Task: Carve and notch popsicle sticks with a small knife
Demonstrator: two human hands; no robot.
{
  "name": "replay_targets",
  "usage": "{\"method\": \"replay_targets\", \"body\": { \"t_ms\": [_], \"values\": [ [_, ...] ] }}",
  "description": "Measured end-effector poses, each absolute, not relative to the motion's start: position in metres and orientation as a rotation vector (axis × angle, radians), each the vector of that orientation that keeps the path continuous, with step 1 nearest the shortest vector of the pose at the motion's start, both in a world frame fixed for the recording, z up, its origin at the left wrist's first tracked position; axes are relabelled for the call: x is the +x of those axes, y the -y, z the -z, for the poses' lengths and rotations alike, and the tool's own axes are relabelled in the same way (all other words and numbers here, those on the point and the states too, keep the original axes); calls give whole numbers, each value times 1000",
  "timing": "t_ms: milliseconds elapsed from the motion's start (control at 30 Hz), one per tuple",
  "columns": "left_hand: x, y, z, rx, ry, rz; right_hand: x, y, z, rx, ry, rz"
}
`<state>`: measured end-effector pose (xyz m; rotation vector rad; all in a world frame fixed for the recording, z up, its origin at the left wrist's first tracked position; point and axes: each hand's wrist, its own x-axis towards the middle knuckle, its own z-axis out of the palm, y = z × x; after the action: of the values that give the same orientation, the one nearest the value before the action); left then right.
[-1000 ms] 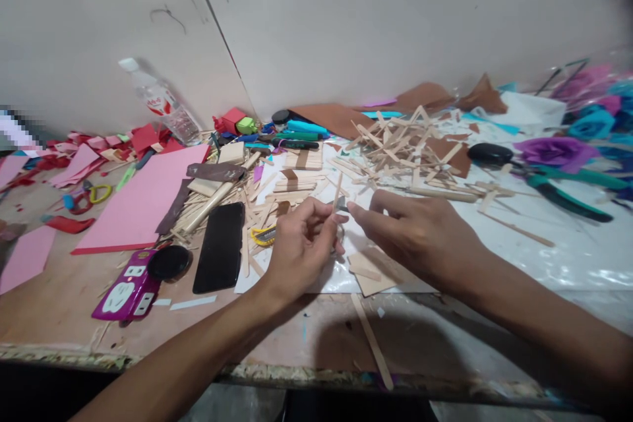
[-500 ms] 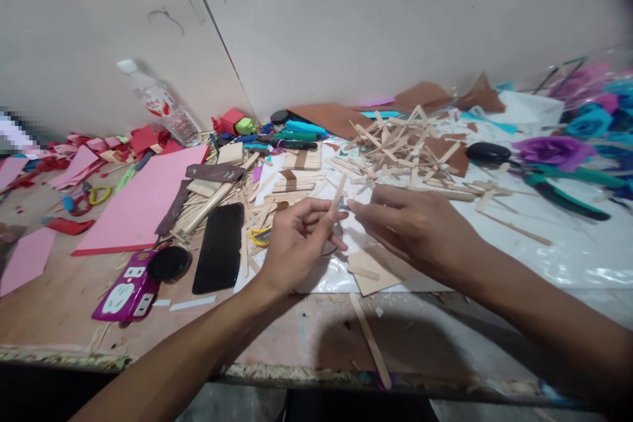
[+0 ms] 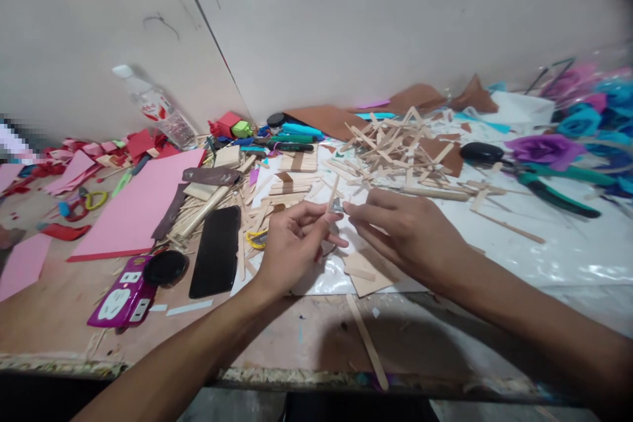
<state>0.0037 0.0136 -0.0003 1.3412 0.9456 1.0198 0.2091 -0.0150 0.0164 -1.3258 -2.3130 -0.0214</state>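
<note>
My left hand (image 3: 291, 244) pinches a thin wooden stick (image 3: 333, 191) that stands nearly upright above the table. My right hand (image 3: 410, 231) meets it from the right, fingertips closed on a small grey blade (image 3: 338, 206) that touches the stick. Both hands hover over a white plastic sheet (image 3: 519, 244). A beige card piece (image 3: 368, 273) lies just under my right wrist. A pile of wooden sticks (image 3: 395, 145) lies behind my hands.
A black phone (image 3: 216, 250), a black lid (image 3: 165, 268) and a purple power strip (image 3: 123, 297) lie at left, next to a pink sheet (image 3: 143, 201). A water bottle (image 3: 153, 105) lies against the wall. Green pliers (image 3: 554, 184) and paper flowers (image 3: 548, 148) sit at right.
Both hands and the stick have stayed together and shifted only slightly; the view has drifted a little to the right.
</note>
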Motion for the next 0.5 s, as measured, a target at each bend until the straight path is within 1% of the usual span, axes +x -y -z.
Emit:
{"method": "replay_targets", "body": {
  "t_ms": [133, 300, 400, 500],
  "values": [
    [4, -16, 1, 1267, -953, -992, 210, 13, -15, -1314, 2291, -83],
    [2, -18, 4, 1261, -970, -951, 210, 12, -15, -1317, 2289, -121],
    [2, -18, 3, 1267, -972, -946, 209, 13, -16, -1343, 2300, -48],
    [4, -17, 3, 1255, -987, -942, 208, 15, -18, -1378, 2341, 112]
  ]
}}
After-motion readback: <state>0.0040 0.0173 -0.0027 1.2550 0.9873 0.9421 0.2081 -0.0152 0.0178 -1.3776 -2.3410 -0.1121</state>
